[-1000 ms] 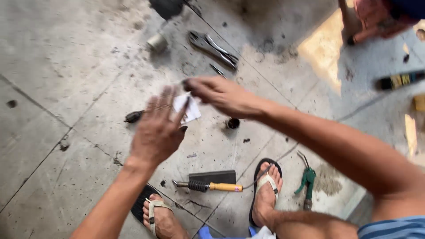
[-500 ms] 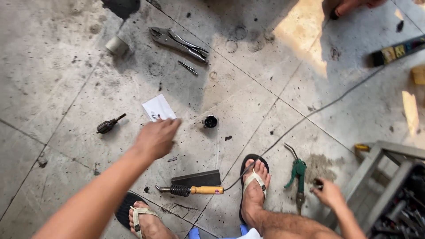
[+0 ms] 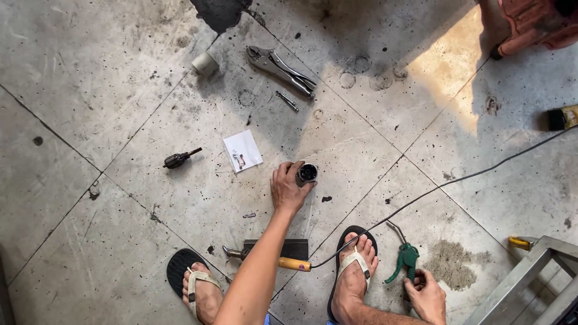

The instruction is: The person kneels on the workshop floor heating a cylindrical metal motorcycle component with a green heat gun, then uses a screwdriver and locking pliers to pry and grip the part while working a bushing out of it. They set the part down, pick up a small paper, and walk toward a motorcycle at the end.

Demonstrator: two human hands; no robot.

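I am seeing my left hand (image 3: 288,190) closing its fingers on a small round dark metal cylinder (image 3: 307,173) standing on the gritty, scuffed concrete floor (image 3: 108,90); half a second ago it was hovering nearer the white paper square (image 3: 242,150). My right hand (image 3: 428,296) is gripping the green air gun (image 3: 404,260) beside my sandal.

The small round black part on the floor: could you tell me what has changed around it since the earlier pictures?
The left hand let go of the white paper and moved right to grip the small round black part. The right hand dropped to the green tool. The locking pliers and hammer stayed put.
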